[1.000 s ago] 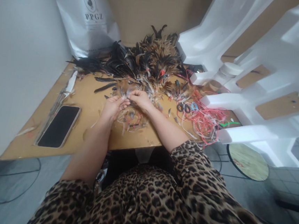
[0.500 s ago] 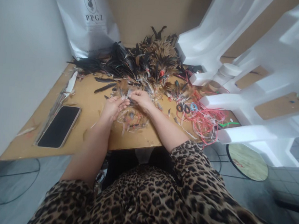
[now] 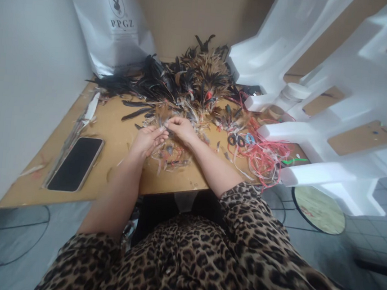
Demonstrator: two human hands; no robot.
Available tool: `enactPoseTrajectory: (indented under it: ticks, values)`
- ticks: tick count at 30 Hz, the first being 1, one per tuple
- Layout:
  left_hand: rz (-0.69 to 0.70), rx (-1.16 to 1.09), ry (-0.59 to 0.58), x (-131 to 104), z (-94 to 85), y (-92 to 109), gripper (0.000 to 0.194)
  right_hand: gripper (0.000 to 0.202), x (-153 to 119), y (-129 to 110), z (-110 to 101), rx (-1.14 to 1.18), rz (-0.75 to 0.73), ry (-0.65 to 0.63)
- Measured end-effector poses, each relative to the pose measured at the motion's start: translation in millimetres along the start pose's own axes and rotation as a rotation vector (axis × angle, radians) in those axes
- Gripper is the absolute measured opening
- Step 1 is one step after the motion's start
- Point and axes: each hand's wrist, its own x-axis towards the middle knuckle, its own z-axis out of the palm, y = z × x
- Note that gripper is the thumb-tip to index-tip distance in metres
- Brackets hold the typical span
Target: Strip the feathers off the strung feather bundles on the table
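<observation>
My left hand and my right hand meet over the middle of the wooden table. Both have thumb and forefinger pinched, the fingertips almost touching. What lies between them is too small to make out. Brown feathers show just beyond the fingertips. Under and in front of my hands is a small heap of feather scraps and reddish bits. Farther back rises a large pile of black and brown feathers, some tied in bunches.
A phone lies at the left. Dark-handled scissors rest beside tangled pink and white strips on the right. White foam pieces jut over the right edge, near a lidded jar. A silver bag stands behind.
Both hands stay in nearly the same place, still pinched together, with only slight finger movement. The view has shifted very slightly.
</observation>
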Motion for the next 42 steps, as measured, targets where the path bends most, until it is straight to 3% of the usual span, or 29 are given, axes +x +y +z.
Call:
enactPoseTrajectory:
  ticks: [14, 24, 31, 36, 42]
  values:
    - [-0.077, 0.018, -0.029, -4, 2.6, 3, 0.009, 0.035, 0, 1, -2, 0.156, 0.186, -0.078]
    - [0.035, 0.233, -0.005, -1, 4.4, -2, 0.006, 0.030, -4, -8, -5, -0.297, -0.049, -0.059]
    - [0.087, 0.288, 0.011, -3, 7.2, -2, 0.012, 0.033, -7, -11, -3, -0.227, -0.037, -0.027]
    - [0.089, 0.282, -0.078, -5, 4.5, -1, 0.022, 0.033, -8, -17, -6, -0.094, 0.019, -0.047]
    - [0.003, 0.223, -0.246, -9, -0.7, 5, 0.024, 0.033, -2, -10, -14, 0.038, 0.103, -0.189]
